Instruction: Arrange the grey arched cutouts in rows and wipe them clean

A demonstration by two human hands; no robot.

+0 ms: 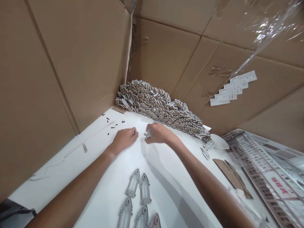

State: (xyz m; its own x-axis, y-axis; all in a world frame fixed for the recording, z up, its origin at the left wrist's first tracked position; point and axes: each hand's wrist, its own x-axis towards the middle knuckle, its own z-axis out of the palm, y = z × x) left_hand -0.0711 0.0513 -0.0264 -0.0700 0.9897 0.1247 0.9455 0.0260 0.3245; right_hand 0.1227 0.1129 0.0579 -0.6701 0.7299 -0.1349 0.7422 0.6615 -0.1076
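My right hand (158,133) is closed around a small grey-and-white piece (148,134), which looks like one of the arched, window-shaped cut-outs. Left of it, my left hand (125,138) has its fingers curled together over the white table; what they hold, if anything, is hidden. Just behind both hands rises a big stack of the same small cut-outs (154,103), packed edge-on. Nearer to me, several window-shaped pieces (144,189) with pointed tops lie flat between my forearms.
Tall cardboard walls (95,47) enclose the white table (99,126) at left and back. Dark scraps (112,127) lie at the left. On the right are two loose cut-outs (205,153), a white round container (219,142), torn cardboard (231,177) and printed sheets (266,171). Labels (232,88) hang on the back wall.
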